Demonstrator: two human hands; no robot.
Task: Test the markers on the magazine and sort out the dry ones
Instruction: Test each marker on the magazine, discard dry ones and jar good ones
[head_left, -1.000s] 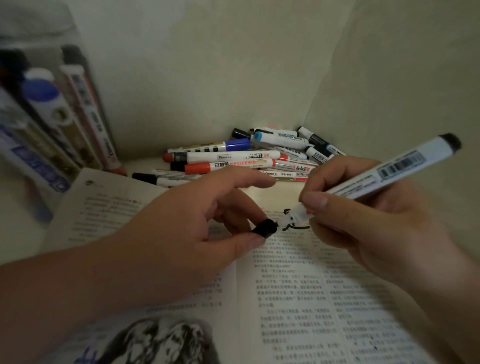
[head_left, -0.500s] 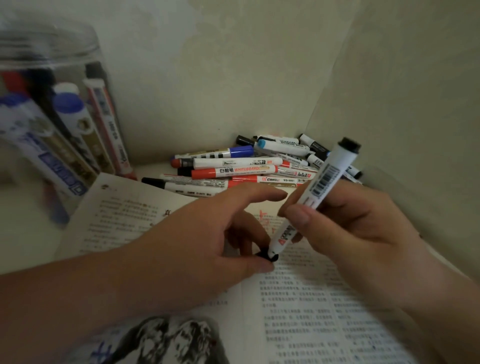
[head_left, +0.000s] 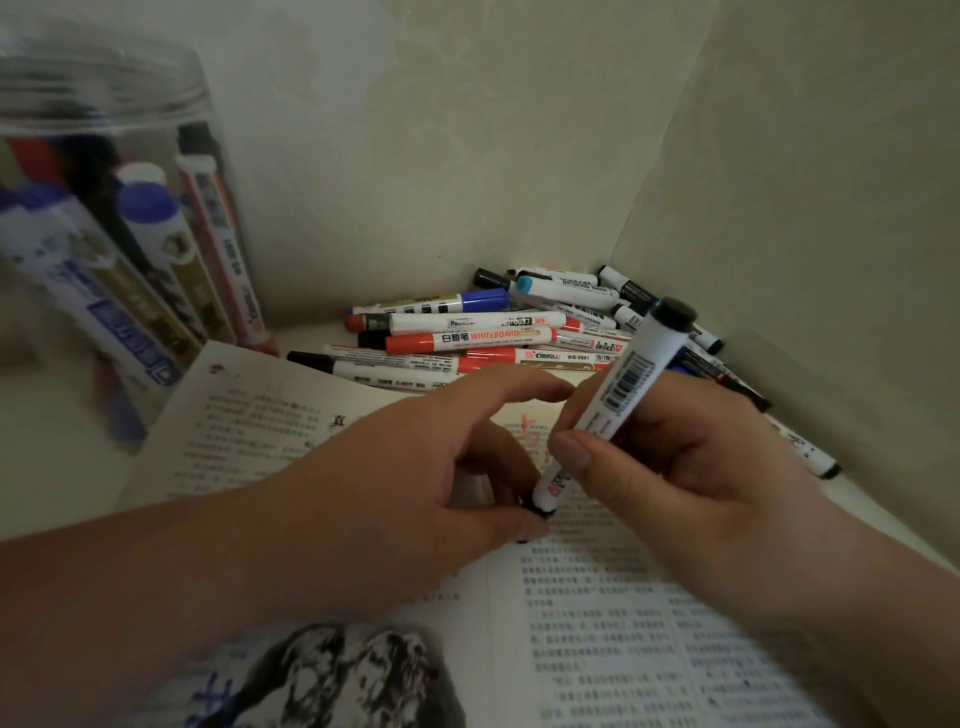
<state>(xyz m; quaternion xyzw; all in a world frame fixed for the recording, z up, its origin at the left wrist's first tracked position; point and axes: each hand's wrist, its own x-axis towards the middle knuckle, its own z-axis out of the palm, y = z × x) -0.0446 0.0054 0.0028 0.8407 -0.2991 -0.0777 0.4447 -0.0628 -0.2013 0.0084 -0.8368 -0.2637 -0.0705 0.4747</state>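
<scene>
Back wall (head_left: 415, 156): pale cream-green, matte; faint mottled patches in the upper part, one small dark speck low down.
Right wall (head_left: 831, 208): same pale finish, plain, unmarked; darker toward the lower right.
Corner seam (head_left: 655, 156): straight inner corner between the two walls, slanted in the wide-angle view, running down to the surface.
Surface (head_left: 52, 493): pale off-white, smooth; bare at the left edge and in a narrow strip at the foot of the back wall.
Light: dim, flat, greenish cast; soft shadow along the wall bases.

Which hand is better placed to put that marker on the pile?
Probably the right hand: it grips the marker, with the pile just behind it. The left hand only pinches its cap end.
</scene>
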